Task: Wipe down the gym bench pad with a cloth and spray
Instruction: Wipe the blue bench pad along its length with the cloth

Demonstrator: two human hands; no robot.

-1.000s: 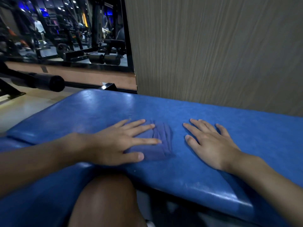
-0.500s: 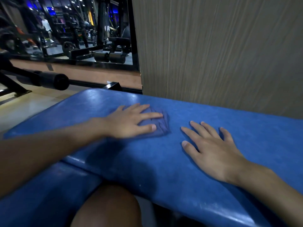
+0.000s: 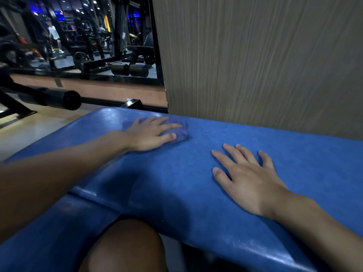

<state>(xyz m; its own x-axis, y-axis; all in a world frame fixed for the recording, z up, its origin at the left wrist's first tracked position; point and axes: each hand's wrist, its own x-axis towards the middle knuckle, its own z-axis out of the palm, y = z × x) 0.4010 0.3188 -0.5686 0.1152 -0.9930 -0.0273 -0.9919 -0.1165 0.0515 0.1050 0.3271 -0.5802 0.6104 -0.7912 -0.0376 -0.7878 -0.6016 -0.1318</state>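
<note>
A blue padded gym bench pad [image 3: 176,173] fills the middle of the view. A folded blue-purple cloth [image 3: 180,130] lies on its far part, close to the back edge. My left hand [image 3: 151,134] presses flat on the cloth with straight fingers and covers most of it. My right hand [image 3: 247,177] rests flat on the bare pad to the right, fingers spread, apart from the cloth. No spray bottle is in view.
A wood-grain wall panel [image 3: 255,55] rises right behind the pad. A mirror [image 3: 88,36] at the back left shows gym machines. A black foam roller bar [image 3: 59,98] juts out at the left. My knee [image 3: 125,248] sits below the pad's front edge.
My left hand has slid the cloth away from me, from the pad's middle toward its far edge. My right hand has stayed flat in about the same spot.
</note>
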